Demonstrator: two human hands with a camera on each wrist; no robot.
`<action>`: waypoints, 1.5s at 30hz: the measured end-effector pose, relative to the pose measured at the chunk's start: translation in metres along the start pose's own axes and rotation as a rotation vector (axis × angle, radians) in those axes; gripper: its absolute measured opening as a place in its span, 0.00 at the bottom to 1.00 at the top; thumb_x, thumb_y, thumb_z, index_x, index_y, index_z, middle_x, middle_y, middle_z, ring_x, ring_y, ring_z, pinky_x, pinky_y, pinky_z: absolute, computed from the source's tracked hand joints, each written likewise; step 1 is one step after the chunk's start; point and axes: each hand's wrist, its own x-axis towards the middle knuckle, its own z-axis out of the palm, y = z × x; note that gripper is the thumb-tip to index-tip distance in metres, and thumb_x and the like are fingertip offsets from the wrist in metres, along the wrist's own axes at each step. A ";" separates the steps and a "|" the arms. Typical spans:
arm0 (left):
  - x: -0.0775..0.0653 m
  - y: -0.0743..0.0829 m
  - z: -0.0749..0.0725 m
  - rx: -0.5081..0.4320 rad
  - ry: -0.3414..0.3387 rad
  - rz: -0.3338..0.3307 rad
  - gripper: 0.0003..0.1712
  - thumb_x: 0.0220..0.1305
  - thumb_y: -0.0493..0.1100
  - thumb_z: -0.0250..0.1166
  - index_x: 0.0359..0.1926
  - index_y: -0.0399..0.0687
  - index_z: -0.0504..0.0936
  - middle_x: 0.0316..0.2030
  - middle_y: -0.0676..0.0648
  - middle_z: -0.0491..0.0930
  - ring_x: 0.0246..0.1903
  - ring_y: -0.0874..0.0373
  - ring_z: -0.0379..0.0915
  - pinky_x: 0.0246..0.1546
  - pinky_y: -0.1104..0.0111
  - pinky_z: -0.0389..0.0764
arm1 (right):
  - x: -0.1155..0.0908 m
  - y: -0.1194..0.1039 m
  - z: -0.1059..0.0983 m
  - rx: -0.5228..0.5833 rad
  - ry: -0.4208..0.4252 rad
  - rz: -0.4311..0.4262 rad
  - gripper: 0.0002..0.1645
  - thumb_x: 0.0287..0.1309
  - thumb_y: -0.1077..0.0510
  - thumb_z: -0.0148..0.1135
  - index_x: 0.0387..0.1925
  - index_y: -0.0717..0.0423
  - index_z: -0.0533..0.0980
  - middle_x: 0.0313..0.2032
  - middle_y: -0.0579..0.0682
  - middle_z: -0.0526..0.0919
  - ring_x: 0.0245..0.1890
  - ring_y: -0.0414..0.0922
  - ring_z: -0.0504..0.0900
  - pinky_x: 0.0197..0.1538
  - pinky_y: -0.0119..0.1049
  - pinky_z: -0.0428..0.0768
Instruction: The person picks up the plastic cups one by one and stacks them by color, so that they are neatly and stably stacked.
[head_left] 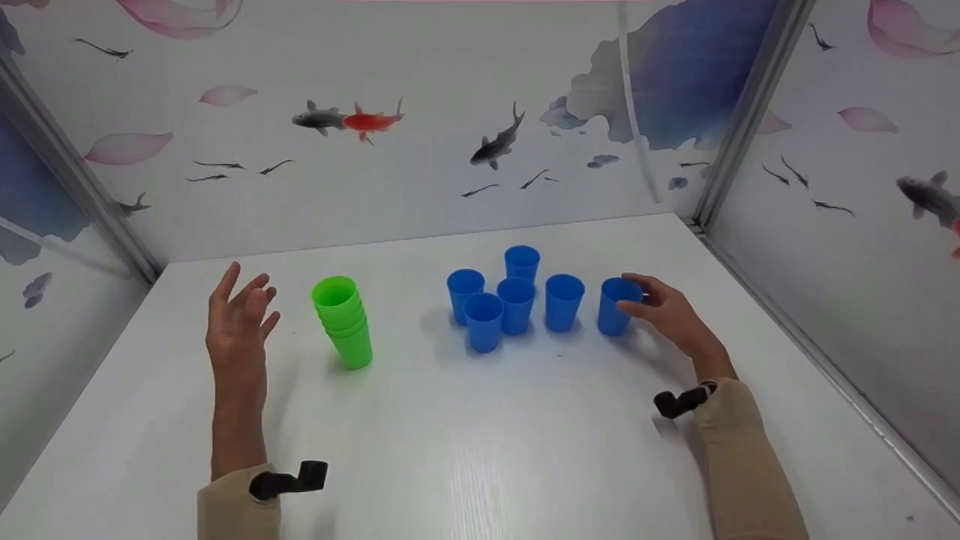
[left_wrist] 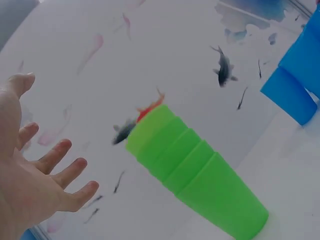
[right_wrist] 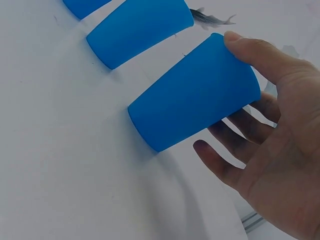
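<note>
At the right end of a group of blue cups, my right hand [head_left: 667,311] grips the rightmost blue cup [head_left: 616,309] near its rim. In the right wrist view the thumb lies at the rim of that cup [right_wrist: 195,95] and the other fingers pass behind it. The cup stands upright on the table. My left hand [head_left: 238,330] is raised with its fingers spread and nothing in it. Just right of it, apart from the fingers, leans a nested stack of green cups [head_left: 345,322]; the stack also shows in the left wrist view, beside the left hand [left_wrist: 45,175].
Several more blue cups stand mouth up in the middle: one [head_left: 564,304] beside the held cup, others clustered further left, with one [head_left: 522,262] at the back. The white table [head_left: 465,442] ends at printed walls [head_left: 420,180] behind and at the sides.
</note>
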 end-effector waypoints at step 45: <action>-0.027 -0.045 0.158 0.131 -0.420 -0.056 0.38 0.68 0.51 0.66 0.74 0.51 0.63 0.69 0.41 0.71 0.69 0.44 0.69 0.64 0.50 0.76 | 0.000 0.000 -0.001 0.036 -0.031 0.009 0.49 0.63 0.36 0.64 0.77 0.45 0.55 0.77 0.63 0.54 0.74 0.64 0.59 0.73 0.63 0.63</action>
